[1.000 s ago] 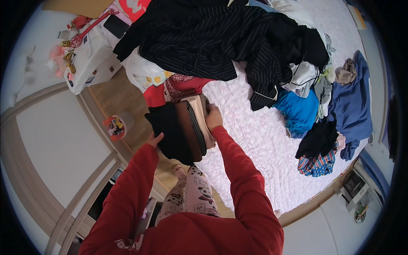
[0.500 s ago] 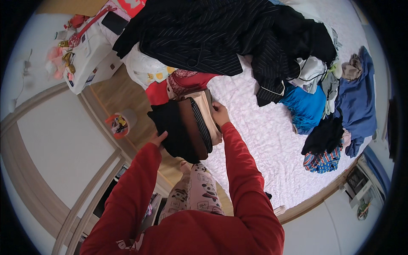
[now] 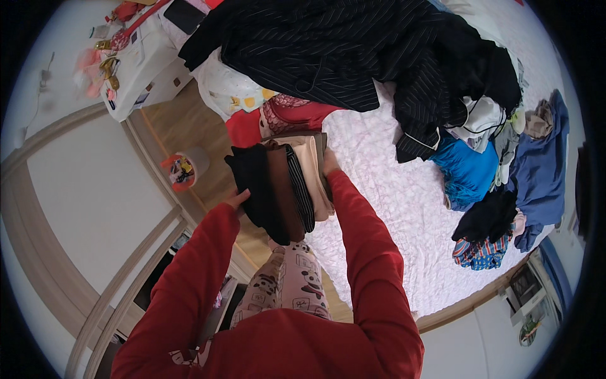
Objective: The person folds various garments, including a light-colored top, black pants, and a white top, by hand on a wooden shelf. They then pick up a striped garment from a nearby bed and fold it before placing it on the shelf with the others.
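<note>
A row of folded clothes stands on edge between my two hands at the near left edge of the bed. A black garment (image 3: 255, 189) is leftmost, then a brown one (image 3: 281, 196), a black-and-white striped one (image 3: 300, 192), a beige one (image 3: 314, 177) and a dark olive one at the right. My left hand (image 3: 238, 199) presses on the black garment's outer side, fingers partly hidden. My right hand (image 3: 330, 163) grips the opposite side, its fingertips mostly out of sight. Just beyond lies a red lace bra (image 3: 297, 112).
The bed (image 3: 379, 221) bears a black pinstriped garment (image 3: 303, 57), a blue garment (image 3: 466, 165), black clothing (image 3: 485, 215) and blue-grey clothing (image 3: 536, 167). Left of the bed are a bin (image 3: 197, 163) on the wooden floor, a white cabinet (image 3: 142, 85) and a dark phone (image 3: 184, 16).
My view has shifted, so the bed and its clothes appear farther right. The folded clothes stay between my hands, and my right hand's fingers show less than before.
</note>
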Motion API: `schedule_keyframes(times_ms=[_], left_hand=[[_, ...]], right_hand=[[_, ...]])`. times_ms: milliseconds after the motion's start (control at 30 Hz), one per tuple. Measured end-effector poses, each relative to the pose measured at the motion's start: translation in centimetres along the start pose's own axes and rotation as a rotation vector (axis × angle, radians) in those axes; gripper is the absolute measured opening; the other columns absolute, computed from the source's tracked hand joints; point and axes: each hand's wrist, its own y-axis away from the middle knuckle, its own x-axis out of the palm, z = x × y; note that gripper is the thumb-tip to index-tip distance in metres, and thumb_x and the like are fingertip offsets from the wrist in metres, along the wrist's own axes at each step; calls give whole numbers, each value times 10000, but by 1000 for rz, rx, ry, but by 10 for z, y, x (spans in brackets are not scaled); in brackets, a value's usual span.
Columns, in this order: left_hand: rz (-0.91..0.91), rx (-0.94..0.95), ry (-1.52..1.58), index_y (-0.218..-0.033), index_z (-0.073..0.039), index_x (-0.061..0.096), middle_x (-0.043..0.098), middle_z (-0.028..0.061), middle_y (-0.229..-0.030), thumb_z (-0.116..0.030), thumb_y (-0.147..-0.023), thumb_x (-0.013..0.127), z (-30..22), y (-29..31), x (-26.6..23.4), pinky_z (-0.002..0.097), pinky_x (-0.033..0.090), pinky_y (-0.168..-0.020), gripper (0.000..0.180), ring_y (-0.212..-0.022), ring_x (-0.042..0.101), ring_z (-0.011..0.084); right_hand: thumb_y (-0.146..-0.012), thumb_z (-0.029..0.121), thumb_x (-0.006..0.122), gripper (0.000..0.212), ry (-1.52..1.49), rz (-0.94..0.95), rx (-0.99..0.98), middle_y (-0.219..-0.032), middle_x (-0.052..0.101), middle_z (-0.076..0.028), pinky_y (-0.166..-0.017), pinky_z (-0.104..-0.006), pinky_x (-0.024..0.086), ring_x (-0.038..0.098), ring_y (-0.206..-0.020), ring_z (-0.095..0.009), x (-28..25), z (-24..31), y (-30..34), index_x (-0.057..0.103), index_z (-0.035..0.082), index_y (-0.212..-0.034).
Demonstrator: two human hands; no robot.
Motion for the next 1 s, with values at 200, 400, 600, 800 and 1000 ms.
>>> schedule_keyframes(times_ms=[200, 400, 600, 800, 1000], left_hand=[[-44, -37, 15, -1197, -29, 346, 466, 90, -1133, -190, -746, 614, -2, 4, 8, 365, 314, -928, 549, -1052, 435, 234], [68, 157, -80, -1204, -24, 338, 466, 93, -1131, -160, -727, 627, 0, 47, 1, 345, 331, -915, 574, -1043, 442, 217], [343, 414, -163, -1203, -18, 331, 463, 94, -1130, -147, -721, 621, -24, 143, 1, 332, 354, -891, 578, -1021, 458, 207], [355, 662, -120, -1197, -12, 337, 464, 99, -1122, -159, -725, 614, -37, 246, -21, 324, 363, -876, 566, -1005, 466, 205], [254, 802, -18, -1190, -7, 342, 466, 103, -1115, -170, -729, 607, 21, 355, -77, 316, 373, -861, 556, -989, 474, 203]], right_hand=[[-792, 264, 440, 410, -315, 271, 168, -1031, 518, -215, -827, -361, 372, 485, -960, -313, -1, -15, 14, 449, -17, -1090], [-786, 276, 512, 453, -739, 518, 585, -1072, 499, -135, -811, -295, 394, 479, -964, -198, -10, 29, 61, 427, 8, -1141], [-819, 241, 490, 412, -587, 724, 208, -1119, 465, -95, -804, -280, 407, 473, -969, -167, -6, 110, 127, 416, 38, -1169], [-813, 215, 496, 416, -238, 680, -365, -1132, 453, -106, -831, -284, 390, 458, -989, -179, 28, 221, 204, 408, 27, -1173], [-807, 189, 503, 422, -54, 627, -719, -1144, 440, -116, -859, -288, 372, 443, -1009, -192, 81, 292, 324, 400, 15, -1178]])
